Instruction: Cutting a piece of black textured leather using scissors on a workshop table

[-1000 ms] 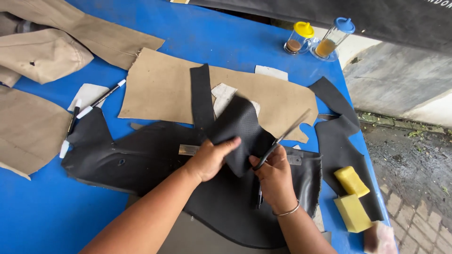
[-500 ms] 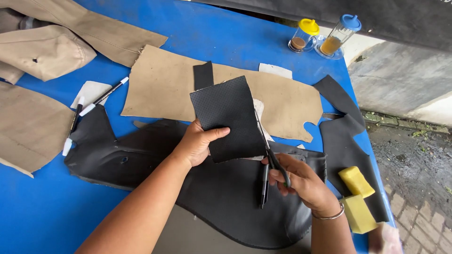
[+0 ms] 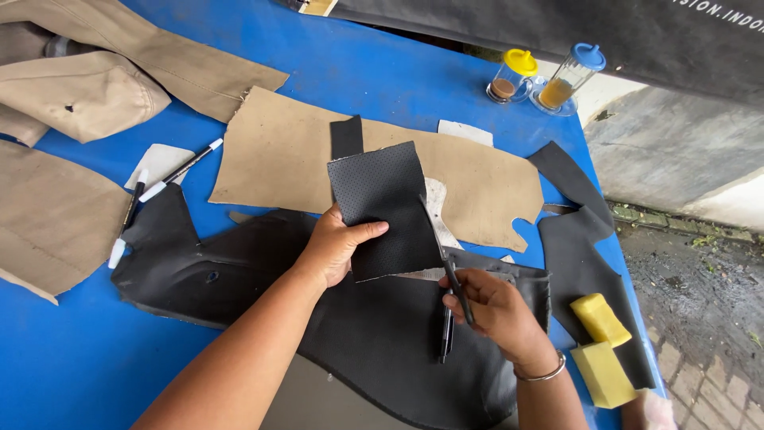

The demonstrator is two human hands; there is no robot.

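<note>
The left hand (image 3: 338, 247) holds up a black dotted square piece (image 3: 386, 209) with its fingers clamped on it, above the big black sheet (image 3: 374, 334) on the blue desk (image 3: 79, 366), while the right hand (image 3: 497, 310) grips what look like scissors (image 3: 446, 263) just beside its edge.

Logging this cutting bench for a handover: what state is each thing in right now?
left hand: gripping the perforated black piece
perforated black piece: held up flat, above the table
right hand: holding scissors
scissors: blades at the piece's right edge
yellow-capped jar: capped, upright
blue-capped jar: capped, upright
two pens: capped, lying flat
yellow sponges: lying untouched
</note>
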